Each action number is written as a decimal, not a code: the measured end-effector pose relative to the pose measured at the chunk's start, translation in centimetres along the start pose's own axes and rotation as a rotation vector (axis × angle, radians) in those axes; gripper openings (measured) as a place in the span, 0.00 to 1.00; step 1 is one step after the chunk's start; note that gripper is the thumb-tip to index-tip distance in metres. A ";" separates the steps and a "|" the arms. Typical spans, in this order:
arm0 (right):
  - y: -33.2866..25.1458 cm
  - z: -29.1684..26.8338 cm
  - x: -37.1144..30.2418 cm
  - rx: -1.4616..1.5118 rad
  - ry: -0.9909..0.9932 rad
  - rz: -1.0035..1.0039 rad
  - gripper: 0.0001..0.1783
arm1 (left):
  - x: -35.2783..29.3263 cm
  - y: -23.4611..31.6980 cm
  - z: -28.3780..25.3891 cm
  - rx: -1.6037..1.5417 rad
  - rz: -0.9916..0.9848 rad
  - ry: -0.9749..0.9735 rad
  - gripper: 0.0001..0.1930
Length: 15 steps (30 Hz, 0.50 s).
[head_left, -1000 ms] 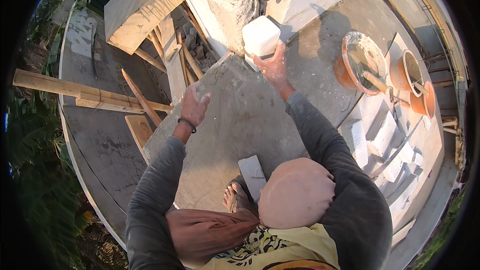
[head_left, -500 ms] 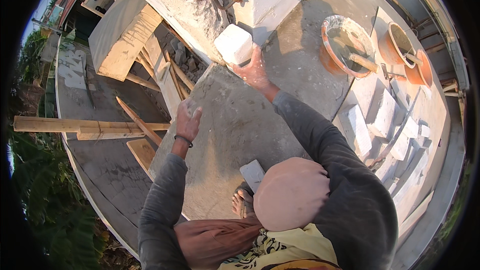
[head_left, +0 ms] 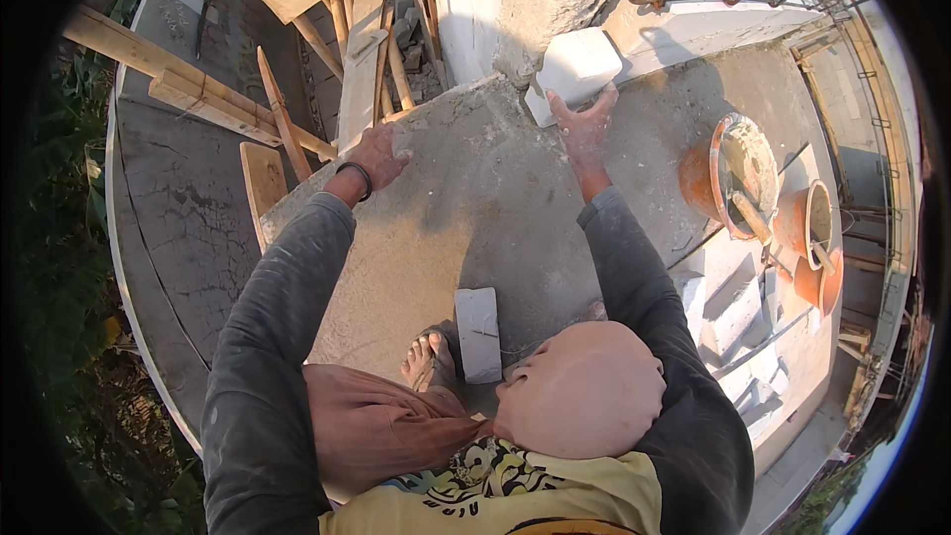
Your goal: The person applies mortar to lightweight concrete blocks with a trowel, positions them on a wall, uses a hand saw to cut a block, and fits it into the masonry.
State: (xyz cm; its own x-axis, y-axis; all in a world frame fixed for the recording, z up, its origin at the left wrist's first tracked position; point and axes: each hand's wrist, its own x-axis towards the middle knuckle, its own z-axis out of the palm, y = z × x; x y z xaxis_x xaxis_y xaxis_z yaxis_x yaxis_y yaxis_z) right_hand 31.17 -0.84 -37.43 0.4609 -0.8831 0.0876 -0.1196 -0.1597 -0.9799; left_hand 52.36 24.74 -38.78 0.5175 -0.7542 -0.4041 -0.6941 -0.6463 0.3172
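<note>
My right hand (head_left: 584,129) grips the white block (head_left: 575,67) at upper centre, not yet set down; my left hand (head_left: 379,154) rests open-fingered on the concrete slab (head_left: 466,208).

Sunlit concrete slab (head_left: 466,228); timber planks (head_left: 198,89) beside.
</note>
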 end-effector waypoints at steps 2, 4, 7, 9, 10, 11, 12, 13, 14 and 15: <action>1.5 0.3 0.3 -0.123 0.051 -0.114 0.50 | 0.4 -3.6 0.8 0.082 0.043 -0.016 0.29; 2.4 0.0 0.1 -0.173 0.077 -0.155 0.50 | 0.4 -3.8 0.0 0.153 -0.001 -0.127 0.24; 0.9 -0.1 0.0 -0.130 0.069 -0.119 0.50 | 0.7 -4.4 -0.7 0.099 -0.058 -0.155 0.32; 0.9 -0.4 -0.1 -0.154 0.056 -0.107 0.50 | 0.6 -4.2 -0.7 0.086 -0.061 -0.150 0.32; 0.4 -0.4 -0.1 -0.166 0.049 -0.094 0.51 | 0.9 -4.3 -0.4 0.081 -0.057 -0.152 0.31; 0.0 -0.2 -0.5 -0.176 0.045 -0.079 0.51 | 0.9 -4.5 0.0 0.078 -0.052 -0.157 0.31; -0.4 0.0 -0.4 -0.186 0.036 -0.066 0.51 | 0.9 -4.5 0.1 0.074 -0.050 -0.159 0.30; -0.4 -0.2 -0.2 -0.202 0.046 -0.069 0.51 | 1.1 -3.9 0.2 0.083 -0.030 -0.152 0.28; -0.2 -0.4 0.0 -0.219 0.054 -0.071 0.51 | 1.3 -3.3 0.3 0.092 -0.012 -0.146 0.26; 0.0 -0.6 0.0 -0.229 0.060 -0.069 0.51 | 1.2 -2.9 0.2 0.105 0.001 -0.143 0.24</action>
State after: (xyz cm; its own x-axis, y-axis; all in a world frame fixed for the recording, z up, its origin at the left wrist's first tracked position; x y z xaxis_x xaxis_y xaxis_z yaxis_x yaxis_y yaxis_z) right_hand 30.69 -1.11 -37.30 0.4230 -0.8901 0.1696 -0.2896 -0.3101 -0.9055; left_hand 54.91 25.75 -40.42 0.4459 -0.7255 -0.5242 -0.7464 -0.6246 0.2296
